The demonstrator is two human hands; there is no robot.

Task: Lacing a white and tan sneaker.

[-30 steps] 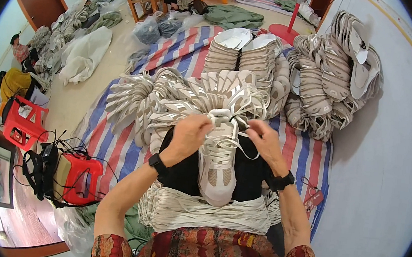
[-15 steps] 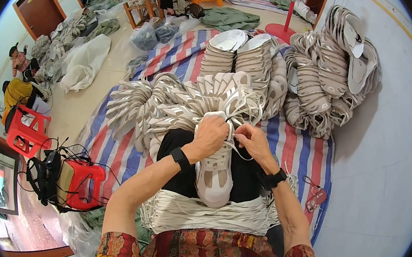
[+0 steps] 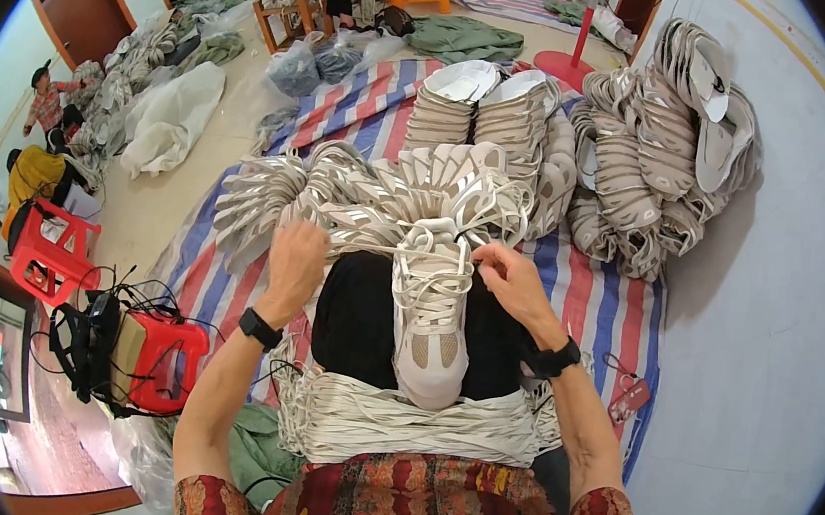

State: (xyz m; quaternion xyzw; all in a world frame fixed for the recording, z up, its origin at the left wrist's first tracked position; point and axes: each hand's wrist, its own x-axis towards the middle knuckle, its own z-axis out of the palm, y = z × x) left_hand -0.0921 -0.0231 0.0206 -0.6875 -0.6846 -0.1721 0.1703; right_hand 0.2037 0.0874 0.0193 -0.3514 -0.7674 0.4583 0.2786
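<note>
A beige and white sneaker upper [image 3: 430,350] lies on my black-trousered lap, toe toward me, with cream lacing crossed over its front. My left hand [image 3: 299,258] is closed, out to the left of the upper, and holds a shoelace [image 3: 363,248] that runs taut to the upper's eyelets. Beside the right edge of the upper, my right hand [image 3: 511,280] is closed with thumb and forefinger pinched by the eyelets; what it pinches is too small to make out. A thick bundle of cream laces [image 3: 406,418] lies across my lap near my waist.
Fanned rows of similar uppers [image 3: 379,194] lie just beyond my knees on a striped tarp [image 3: 347,115]. Stacked uppers [image 3: 647,131] lean by the wall at right. At left are red stools [image 3: 165,367] with a tangle of black cables, and other people farther back.
My left hand has moved left, away from the upper, drawing the lace out straight. My right hand stays close to the upper's right edge.
</note>
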